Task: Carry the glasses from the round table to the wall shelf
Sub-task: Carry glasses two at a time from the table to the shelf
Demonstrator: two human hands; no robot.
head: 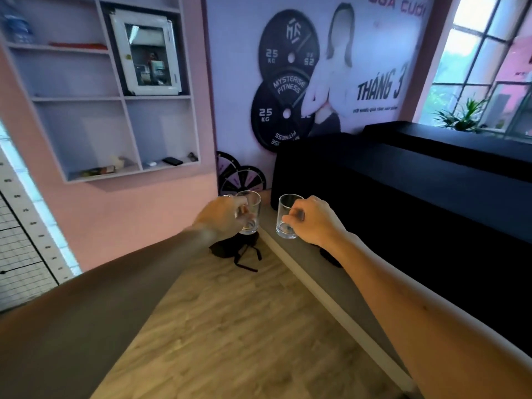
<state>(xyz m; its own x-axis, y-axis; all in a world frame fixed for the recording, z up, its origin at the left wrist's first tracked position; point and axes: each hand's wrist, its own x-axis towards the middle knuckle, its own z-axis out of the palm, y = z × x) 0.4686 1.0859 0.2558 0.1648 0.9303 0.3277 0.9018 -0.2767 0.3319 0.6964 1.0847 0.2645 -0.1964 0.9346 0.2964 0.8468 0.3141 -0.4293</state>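
I hold two clear glass mugs out in front of me, both upright. My left hand [223, 217] is closed around the handle side of the left glass [253, 208]. My right hand [312, 221] grips the handle of the right glass [285, 217]. The white wall shelf [115, 99] hangs on the pink wall up and to the left, well above and beyond both hands. Its lower compartments hold a few small items. The round table is out of view.
A black bag [234, 246] lies on the wooden floor below my hands. A long dark-covered bench [417, 191] runs along the right, on a grey raised step [313, 266]. A fitness poster [302, 76] fills the far wall; a window and plant [460, 113] sit at the right.
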